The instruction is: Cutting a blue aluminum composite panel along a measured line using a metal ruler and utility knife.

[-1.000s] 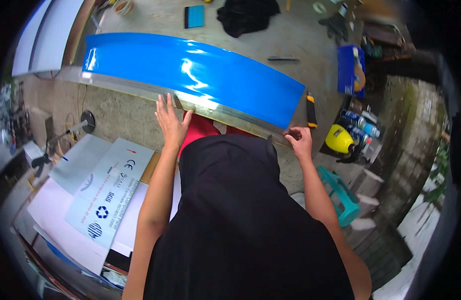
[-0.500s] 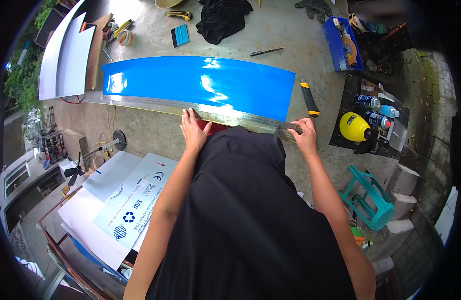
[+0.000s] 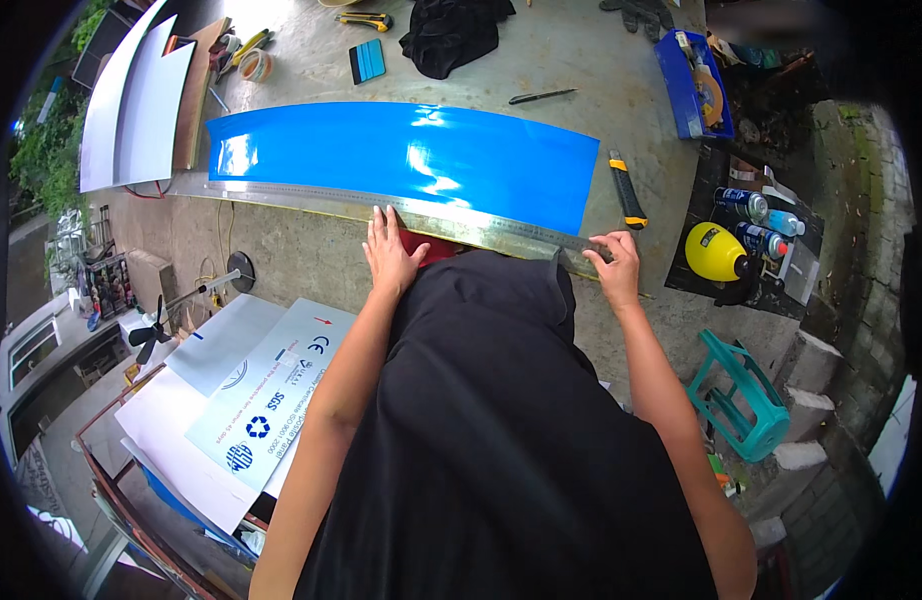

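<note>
A glossy blue sheet (image 3: pixel 331 150) lies lengthwise on the metal-topped table. Along its near edge runs a long metal ruler (image 3: pixel 311 199), close to the table's front edge. My left hand (image 3: pixel 389 255) rests its outstretched fingertips at the ruler's near edge, about midway along, thumb spread to the right. At the ruler's right end, my right hand (image 3: pixel 619 270) has thumb and forefinger closed around the end. A yellow and black utility knife (image 3: pixel 627 188) lies just beyond that hand, right of the blue sheet.
Toward the back are a blue squeegee (image 3: pixel 367 62), a black cloth (image 3: pixel 455 35), a pen (image 3: pixel 543 96) and another yellow cutter (image 3: pixel 365 20). White panels (image 3: pixel 146 110) lie at left. A blue bin (image 3: pixel 693 85), yellow bottle (image 3: pixel 714 251) and spray cans are at right; a green stool (image 3: pixel 746 415) stands below.
The view has shifted slightly, so the table's things sit a little higher and farther right. Both hands keep their places along the ruler.
</note>
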### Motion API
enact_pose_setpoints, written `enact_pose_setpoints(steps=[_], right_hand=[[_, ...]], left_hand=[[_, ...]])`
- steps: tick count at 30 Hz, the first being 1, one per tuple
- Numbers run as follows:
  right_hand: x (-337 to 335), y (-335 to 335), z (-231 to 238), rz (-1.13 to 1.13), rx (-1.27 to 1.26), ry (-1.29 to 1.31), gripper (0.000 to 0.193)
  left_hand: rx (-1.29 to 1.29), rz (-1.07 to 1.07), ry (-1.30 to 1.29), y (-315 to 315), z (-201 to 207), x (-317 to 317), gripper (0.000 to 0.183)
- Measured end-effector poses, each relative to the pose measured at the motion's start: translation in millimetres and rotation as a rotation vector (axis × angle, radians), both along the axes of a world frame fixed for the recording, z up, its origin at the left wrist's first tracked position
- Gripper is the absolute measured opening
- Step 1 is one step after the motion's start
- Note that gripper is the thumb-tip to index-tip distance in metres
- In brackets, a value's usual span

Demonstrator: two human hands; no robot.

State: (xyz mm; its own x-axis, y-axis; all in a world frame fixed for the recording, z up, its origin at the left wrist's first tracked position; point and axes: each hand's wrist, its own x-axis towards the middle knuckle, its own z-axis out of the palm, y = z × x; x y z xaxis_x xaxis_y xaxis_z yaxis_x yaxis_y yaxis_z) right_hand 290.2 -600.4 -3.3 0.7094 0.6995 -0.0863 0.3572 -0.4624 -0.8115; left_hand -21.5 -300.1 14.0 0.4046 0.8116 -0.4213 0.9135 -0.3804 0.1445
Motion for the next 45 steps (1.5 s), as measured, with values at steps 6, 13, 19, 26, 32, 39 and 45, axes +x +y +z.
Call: enact_pose_setpoints(steps=[6,13,19,26,32,39,45], right_hand=[[-1,0,0,-0.034,-0.027,0.03,0.032],[-1,0,2,-0.018,-0.044,0.014,0.032],[1,0,-2,0.006,-0.006,-0.055,0.027],[0,1,-2,-0.037,-0.029,0.025,0.028],[2,1,-1,0.007,-0.017,-0.062,0.026],[-1,10,11,-0.067,-0.063,0.064,0.025],[-4,35,5,-0.187,-0.307,0.049,0.028]], left_hand=[[0.017,-0.027,0.005,-2,2,1,0.117],[0.023,-0.028,0.009,-2,3,1,0.117],[0.027,-0.033,0.018,-3,0,-1,0.117],[0.068,-0.05,-0.002,-3,-2,-1,0.119],[0.058,-0.052,0.011,-2,2,1,0.119],[0.051,-0.048,0.03,-6,7,2,0.118],[0.036,-0.05,0.033,-6,8,4,0.117]])
